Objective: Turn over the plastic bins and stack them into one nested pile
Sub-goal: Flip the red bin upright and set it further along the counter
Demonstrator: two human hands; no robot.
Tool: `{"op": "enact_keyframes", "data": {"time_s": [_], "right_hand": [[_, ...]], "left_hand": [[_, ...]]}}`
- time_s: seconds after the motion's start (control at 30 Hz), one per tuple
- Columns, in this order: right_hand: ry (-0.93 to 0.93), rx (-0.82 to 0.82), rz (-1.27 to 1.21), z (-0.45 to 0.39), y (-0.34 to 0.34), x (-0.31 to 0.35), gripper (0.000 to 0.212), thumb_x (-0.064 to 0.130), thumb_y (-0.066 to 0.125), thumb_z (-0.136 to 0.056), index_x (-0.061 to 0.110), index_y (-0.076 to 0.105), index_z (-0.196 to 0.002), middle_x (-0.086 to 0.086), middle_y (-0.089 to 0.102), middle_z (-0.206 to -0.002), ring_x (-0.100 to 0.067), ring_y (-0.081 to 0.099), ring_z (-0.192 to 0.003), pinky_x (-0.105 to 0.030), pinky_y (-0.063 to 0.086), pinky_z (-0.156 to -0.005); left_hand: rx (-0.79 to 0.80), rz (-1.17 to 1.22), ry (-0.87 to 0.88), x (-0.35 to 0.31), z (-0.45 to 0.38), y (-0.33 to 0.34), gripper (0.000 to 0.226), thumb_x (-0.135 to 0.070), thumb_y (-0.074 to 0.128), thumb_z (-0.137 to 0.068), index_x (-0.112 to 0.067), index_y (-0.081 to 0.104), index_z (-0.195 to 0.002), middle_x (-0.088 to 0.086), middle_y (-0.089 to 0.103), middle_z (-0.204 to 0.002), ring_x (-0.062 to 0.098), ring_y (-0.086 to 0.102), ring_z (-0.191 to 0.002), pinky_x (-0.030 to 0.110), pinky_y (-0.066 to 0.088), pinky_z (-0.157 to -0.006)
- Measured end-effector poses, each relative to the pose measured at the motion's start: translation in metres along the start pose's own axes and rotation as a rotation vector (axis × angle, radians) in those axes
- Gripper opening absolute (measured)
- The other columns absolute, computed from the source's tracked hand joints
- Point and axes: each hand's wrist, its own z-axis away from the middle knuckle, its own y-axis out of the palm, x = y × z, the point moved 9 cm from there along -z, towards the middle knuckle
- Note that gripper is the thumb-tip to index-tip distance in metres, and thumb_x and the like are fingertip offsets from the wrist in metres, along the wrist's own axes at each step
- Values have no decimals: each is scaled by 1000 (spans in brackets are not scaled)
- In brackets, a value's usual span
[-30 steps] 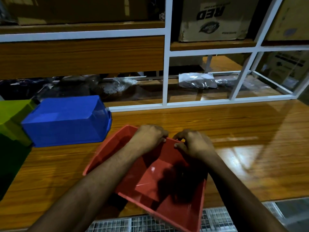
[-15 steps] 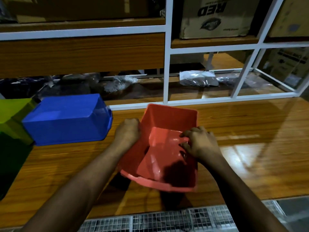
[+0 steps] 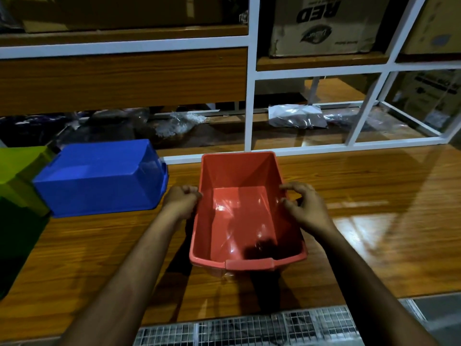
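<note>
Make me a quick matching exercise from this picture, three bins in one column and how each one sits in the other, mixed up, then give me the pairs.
Things:
1. red bin
2. blue bin
3. light green bin

States:
A. upside down on the table, left of the hands
B. at the far left edge, partly cut off
C. open side up, between both hands

Pairs: 1-C, 2-A, 3-B

A red bin (image 3: 245,211) is showing beside a blue bin (image 3: 99,178) and a lime-green bin (image 3: 17,171) on the wood-grain brown tabletop (image 3: 374,221), behind them white shelf frames (image 3: 250,96).
</note>
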Motion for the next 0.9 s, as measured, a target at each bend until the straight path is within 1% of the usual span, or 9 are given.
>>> {"op": "enact_keyframes", "data": {"time_s": [0.1, 0.17, 0.23, 0.3, 0.43, 0.5, 0.63, 0.77, 0.9], "right_hand": [[342, 75, -428, -1, 15, -27, 31, 15, 61, -94, 14, 59, -125, -5, 66, -100, -24, 64, -76, -38, 50, -70], [464, 213, -599, 2, 28, -29, 19, 20, 53, -98, 14, 66, -110, -4, 66, -91, -20, 59, -67, -33, 46, -62], [512, 328, -733, 4, 34, -29, 22, 18, 47, -98, 11, 68, -104, -5, 66, -91, -13, 58, -60, -29, 52, -54], [502, 383, -764, 6, 34, -28, 28, 8, 46, -96, 4, 65, -116, -9, 65, -96, -13, 59, -63, -25, 55, -52], [479, 375, -801, 12, 29, -27, 35, -8, 42, -93, 0, 61, -121, -13, 66, -97, -13, 65, -64, -22, 56, -49], [476, 343, -864, 18, 20, -25, 32, -8, 44, -94, 2, 64, -116, -10, 71, -90, -12, 68, -62, -22, 58, -51], [465, 218, -918, 36, -13, -34, 29, -5, 47, -95, 2, 65, -117, -9, 73, -91, -11, 72, -67, -22, 58, -53], [488, 29, -914, 69, -64, -59, 28, -3, 49, -96, 6, 62, -118, -5, 70, -90, -6, 67, -61, -16, 51, -45], [504, -168, -912, 116, -129, -90, 31, -5, 46, -97, 0, 55, -127, -11, 61, -93, -1, 60, -47, -10, 38, -33]], "left_hand": [[193, 146, -42, 3, 9, 11, 24, -8, 55, -89, -18, 73, -101, 3, 74, -81, 20, 68, -75, 32, 53, -69], [280, 182, -44, 0, 14, 15, 30, -7, 54, -87, -23, 75, -101, -1, 74, -82, 19, 66, -79, 34, 50, -69], [333, 213, -49, 0, 17, 15, 34, -5, 54, -82, -26, 76, -99, -1, 73, -86, 19, 64, -85, 33, 51, -70], [375, 252, -48, 1, 20, 16, 40, -1, 53, -80, -26, 74, -103, 0, 72, -89, 19, 63, -87, 34, 52, -75], [446, 362, -35, -1, 25, 18, 47, 3, 54, -81, -20, 67, -120, 8, 67, -103, 23, 60, -100, 45, 47, -99], [471, 387, -38, -4, 26, 21, 49, 3, 56, -81, -19, 66, -123, 12, 66, -111, 27, 58, -106, 51, 41, -106], [550, 377, -7, -20, 29, 47, 53, 5, 54, -82, -19, 61, -129, 12, 64, -110, 28, 57, -106, 52, 40, -106], [667, 332, 31, -41, 41, 100, 51, 1, 53, -85, -24, 61, -129, 8, 68, -103, 22, 59, -90, 39, 50, -79], [804, 317, 42, -57, 57, 175, 45, -8, 58, -89, -24, 61, -131, 10, 62, -132, 20, 64, -103, 33, 59, -76]]}}
